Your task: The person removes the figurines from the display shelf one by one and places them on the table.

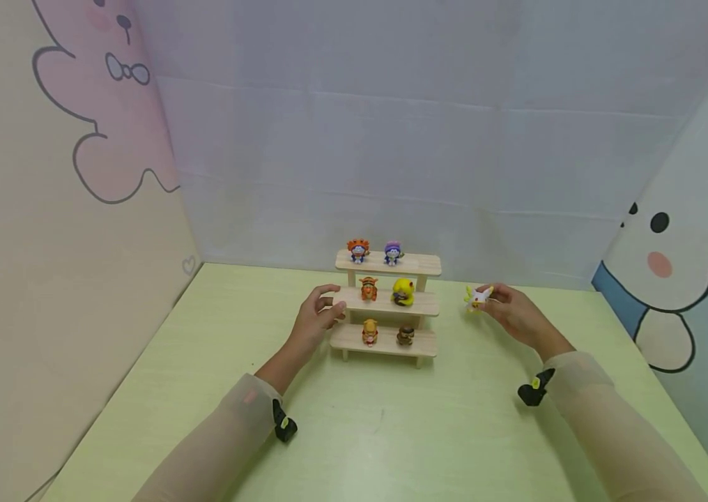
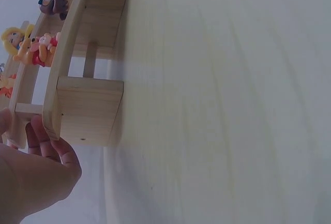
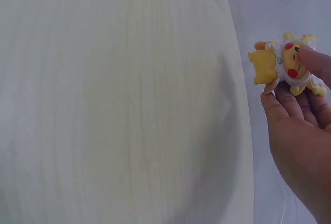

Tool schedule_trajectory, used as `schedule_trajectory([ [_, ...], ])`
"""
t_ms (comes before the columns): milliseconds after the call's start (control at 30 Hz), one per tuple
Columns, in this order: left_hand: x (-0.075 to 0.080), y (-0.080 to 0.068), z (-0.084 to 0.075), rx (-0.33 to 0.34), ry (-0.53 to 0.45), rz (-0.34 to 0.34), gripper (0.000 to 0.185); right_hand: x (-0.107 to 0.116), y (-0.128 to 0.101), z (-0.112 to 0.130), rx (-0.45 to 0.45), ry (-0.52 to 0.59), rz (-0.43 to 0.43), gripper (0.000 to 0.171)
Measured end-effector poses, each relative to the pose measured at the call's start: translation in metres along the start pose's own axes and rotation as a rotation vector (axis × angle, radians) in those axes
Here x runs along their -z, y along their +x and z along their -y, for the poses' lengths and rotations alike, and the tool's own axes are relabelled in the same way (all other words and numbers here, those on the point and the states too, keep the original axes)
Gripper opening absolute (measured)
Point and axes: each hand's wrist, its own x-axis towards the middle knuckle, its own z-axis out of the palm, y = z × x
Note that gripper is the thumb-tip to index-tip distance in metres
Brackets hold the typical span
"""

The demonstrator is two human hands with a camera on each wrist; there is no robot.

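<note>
Wooden shelf (image 1: 387, 304) carries six figures, one top-tier place beside them bare; right hand (image 1: 513, 314) pinches a yellow toy (image 1: 476, 298) just right of it, unplaced, while left hand (image 1: 314, 319) grips the shelf's left end.

No readable text, label, brand, number or sign was found on the wooden shelf (image 1: 388, 302), on the small figures, on the green table (image 1: 391, 432) or on the cartoon-printed walls (image 1: 78, 209), where only drawn animal faces and a heart outline were seen
</note>
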Motion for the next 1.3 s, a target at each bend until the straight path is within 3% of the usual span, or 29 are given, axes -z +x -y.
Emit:
schedule_trajectory([
  [700,0.001,0.001,0.002,0.011,0.005,0.003,0.039,0.001,0.001,-0.013,-0.058,-0.112,0.008,0.036],
  [1300,0.001,0.001,0.002,0.010,0.005,0.009,0.040,0.000,0.000,-0.015,-0.064,-0.094,-0.002,0.035],
])
